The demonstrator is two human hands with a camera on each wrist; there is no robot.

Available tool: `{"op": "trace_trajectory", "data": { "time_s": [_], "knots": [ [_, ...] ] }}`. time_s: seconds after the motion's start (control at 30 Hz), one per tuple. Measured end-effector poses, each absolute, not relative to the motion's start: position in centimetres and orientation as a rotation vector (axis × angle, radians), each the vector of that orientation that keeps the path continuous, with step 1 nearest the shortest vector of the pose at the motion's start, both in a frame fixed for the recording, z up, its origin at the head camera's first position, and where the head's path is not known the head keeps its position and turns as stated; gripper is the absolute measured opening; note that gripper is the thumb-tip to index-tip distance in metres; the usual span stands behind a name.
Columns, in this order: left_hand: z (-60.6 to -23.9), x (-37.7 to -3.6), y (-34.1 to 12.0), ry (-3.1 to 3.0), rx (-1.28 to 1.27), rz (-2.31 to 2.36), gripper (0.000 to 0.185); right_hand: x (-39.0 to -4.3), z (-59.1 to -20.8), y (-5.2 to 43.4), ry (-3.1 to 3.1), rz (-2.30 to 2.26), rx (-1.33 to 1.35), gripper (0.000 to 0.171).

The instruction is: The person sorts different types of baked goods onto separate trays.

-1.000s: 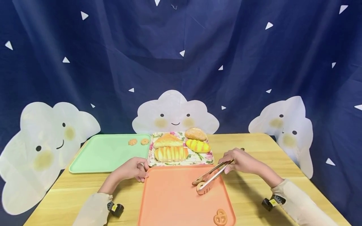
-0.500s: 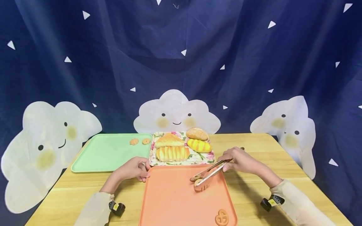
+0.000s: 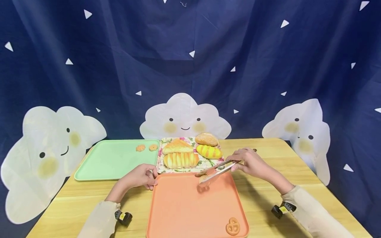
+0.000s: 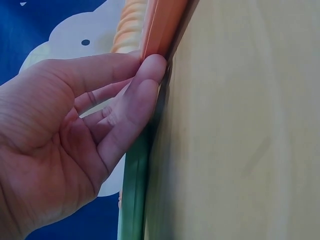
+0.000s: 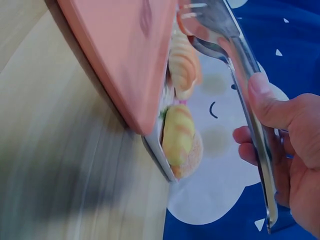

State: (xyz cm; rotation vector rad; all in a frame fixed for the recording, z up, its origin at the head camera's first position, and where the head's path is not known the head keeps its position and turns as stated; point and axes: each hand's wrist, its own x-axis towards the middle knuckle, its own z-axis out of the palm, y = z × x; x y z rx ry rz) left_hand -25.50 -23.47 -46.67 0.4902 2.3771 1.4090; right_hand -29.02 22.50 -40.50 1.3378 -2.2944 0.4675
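My right hand [image 3: 250, 162] grips metal tongs [image 3: 221, 169] above the far part of the orange tray [image 3: 181, 208]. In the right wrist view, thumb and fingers hold the tongs [image 5: 250, 92] from both sides. Between their slotted ends is a small brown cookie-like piece [image 5: 187, 22], blurred and partly hidden. My left hand [image 3: 140, 177] pinches the tray's far left corner; the left wrist view shows thumb and fingertips on the orange rim [image 4: 162, 25]. A brown pretzel [image 3: 232, 226] lies at the tray's near right corner.
Behind the orange tray stands a floral tray [image 3: 205, 163] with several breads, including a yellow striped one [image 3: 209, 151]. A green tray [image 3: 110, 162] at the left carries two small cookies [image 3: 140, 148]. Wooden tabletop [image 3: 268, 195] extends to the right; a dark blue curtain [image 3: 256, 66] hangs behind.
The tongs, with the small brown piece, have moved away from me and slightly left, rising toward the tray's far edge. My left hand stays at the tray corner.
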Motion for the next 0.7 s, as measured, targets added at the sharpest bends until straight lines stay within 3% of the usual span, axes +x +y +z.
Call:
{"op": "trace_trajectory", "data": {
  "time_s": [0.7],
  "knots": [
    [-46.5, -25.5, -23.3, 2.461, 0.497, 1.303, 0.011, -29.5, -39.4, 18.5, -2.112, 0.478, 1.078, 0.034]
  ]
}}
